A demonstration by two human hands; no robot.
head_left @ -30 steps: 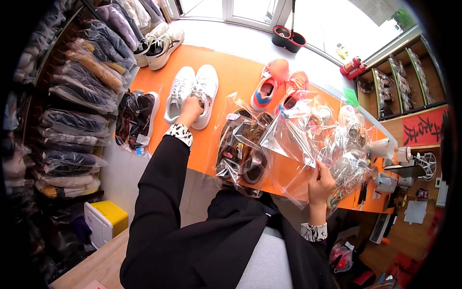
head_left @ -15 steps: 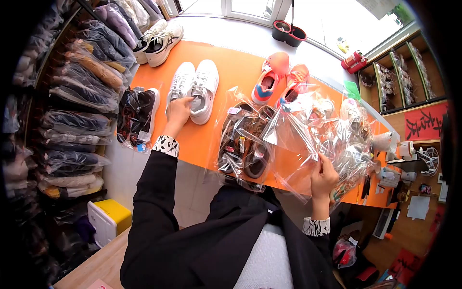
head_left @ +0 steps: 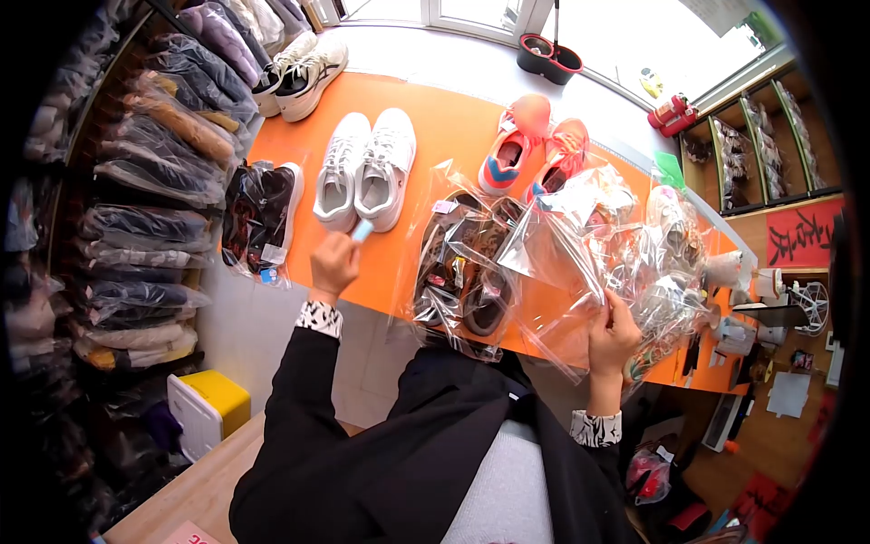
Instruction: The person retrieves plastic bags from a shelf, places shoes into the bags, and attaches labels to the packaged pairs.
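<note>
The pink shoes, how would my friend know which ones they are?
Find the big orange tabletop. On its far side, the pink shoes sit to the right of the white shoes. Unlike those, they're bright coral-pink with blue at the heel.

Small shop or service workshop handling shoes and clothes. Evidence: long orange-topped table [head_left: 444, 118] ahead of both hands, several pairs of shoes on it. White lace-up sneakers [head_left: 385, 172] just beyond left hand [head_left: 335, 265], patterned dark shoes in clear plastic [head_left: 462, 258] between left and right hand [head_left: 613, 335]. Left of left hand: stacks of folded garments in clear plastic [head_left: 149, 236], too much stock for a home. Far right, beyond right hand: brown wooden shelving with dividers [head_left: 808, 102], bagged items inside, red paper sheet with black brushed characters [head_left: 802, 234] below. Straight ahead: white-framed glass doors [head_left: 476, 11], daylight. Red fire extinguishers [head_left: 672, 115] near the glass.
</note>
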